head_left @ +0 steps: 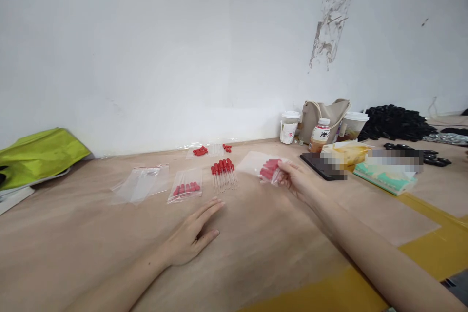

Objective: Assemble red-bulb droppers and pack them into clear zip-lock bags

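My right hand (292, 175) pinches the edge of a clear plastic bag (269, 170) with several red rubber bulbs inside, just above the table. My left hand (195, 231) rests on the brown paper with its fingers stretched out, holding nothing. Just beyond its fingertips lies a row of glass droppers (224, 175) with red bulbs. To the left of them is a zip bag (185, 186) holding several red-bulbed droppers. Farther left are flat, clear zip bags (142, 184). Against the wall lie loose red bulbs (200, 151) and clear tubes (216, 149) on plastic.
A lime-green bag (44, 153) lies at the far left. Along the right stand a paper cup (289, 126), a bottle (319, 135), a grey handbag (310, 116) and another cup (351, 127). Nearer are a dark phone (321, 166), a tissue pack (383, 178) and a black pile (395, 122).
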{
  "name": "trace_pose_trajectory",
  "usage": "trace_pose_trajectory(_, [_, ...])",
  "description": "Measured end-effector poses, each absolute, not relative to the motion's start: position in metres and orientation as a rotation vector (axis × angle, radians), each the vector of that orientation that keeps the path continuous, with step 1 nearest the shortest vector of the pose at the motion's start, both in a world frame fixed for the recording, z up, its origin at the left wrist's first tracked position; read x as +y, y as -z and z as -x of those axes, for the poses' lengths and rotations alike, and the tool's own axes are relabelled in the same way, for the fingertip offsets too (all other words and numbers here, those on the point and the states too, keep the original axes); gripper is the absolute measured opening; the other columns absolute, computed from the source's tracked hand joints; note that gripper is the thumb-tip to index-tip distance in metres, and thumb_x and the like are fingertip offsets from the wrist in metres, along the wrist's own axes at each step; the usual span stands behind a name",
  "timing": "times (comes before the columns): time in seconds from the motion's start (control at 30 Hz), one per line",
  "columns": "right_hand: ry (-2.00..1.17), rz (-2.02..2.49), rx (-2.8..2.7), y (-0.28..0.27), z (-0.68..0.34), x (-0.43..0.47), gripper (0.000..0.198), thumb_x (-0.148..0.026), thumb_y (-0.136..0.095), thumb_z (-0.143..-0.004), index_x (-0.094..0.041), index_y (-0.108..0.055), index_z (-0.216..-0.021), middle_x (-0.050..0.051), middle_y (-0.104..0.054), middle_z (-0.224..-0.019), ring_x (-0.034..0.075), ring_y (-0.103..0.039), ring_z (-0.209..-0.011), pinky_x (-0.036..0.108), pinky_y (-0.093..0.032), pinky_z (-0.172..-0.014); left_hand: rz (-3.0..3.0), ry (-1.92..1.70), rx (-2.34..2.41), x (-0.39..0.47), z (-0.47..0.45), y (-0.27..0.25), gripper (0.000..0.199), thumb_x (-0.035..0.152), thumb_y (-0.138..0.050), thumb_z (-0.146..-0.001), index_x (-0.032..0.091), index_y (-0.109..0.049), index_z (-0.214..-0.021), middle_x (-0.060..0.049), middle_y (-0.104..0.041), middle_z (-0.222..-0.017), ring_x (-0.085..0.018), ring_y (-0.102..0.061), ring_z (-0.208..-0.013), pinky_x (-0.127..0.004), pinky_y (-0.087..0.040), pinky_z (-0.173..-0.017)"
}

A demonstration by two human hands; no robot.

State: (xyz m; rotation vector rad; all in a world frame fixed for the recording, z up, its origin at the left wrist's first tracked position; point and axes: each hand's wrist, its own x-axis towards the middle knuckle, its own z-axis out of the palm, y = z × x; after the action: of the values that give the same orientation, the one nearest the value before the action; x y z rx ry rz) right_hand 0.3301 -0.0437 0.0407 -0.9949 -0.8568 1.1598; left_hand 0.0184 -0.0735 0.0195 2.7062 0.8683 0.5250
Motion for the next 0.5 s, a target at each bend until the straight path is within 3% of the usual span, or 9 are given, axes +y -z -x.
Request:
trace_pose_trajectory(0.23, [-0.976, 1.09, -0.582, -0.03, -0.367, -0.018, 0.013, -0.015, -0.051, -0.079, -0.019, -0.046, -0.068, -0.004, -0.053, -0.051, 0.007, -0.054, -0.043, 0.017, -0.051, -0.045, -2.693, -0.542, 0.879, -0.073, -0.018, -0.018, 0.053, 0.028, -0.042, -0.088, 0.028, -0.019, -0.136, -0.005, -0.03, -0.139, -0.024, -0.031, -0.125, -0.045, -0.03, -0.1])
trace_pose_trajectory(0.5, [-1.029, 1.292, -0.675, -0.007, -0.366, -0.009, 0.012, -0.017, -0.06, -0.073, -0.016, -0.051, -0.066, -0.001, -0.055, -0.053, 0.007, -0.052, -0.042, 0.017, -0.049, -0.041, -2.696, -0.495, 0.898, -0.072, -0.018, -0.017, 0.051, 0.03, -0.04, -0.089, 0.029, -0.02, -0.135, -0.004, -0.03, -0.139, -0.022, -0.03, -0.125, -0.043, -0.03, -0.101])
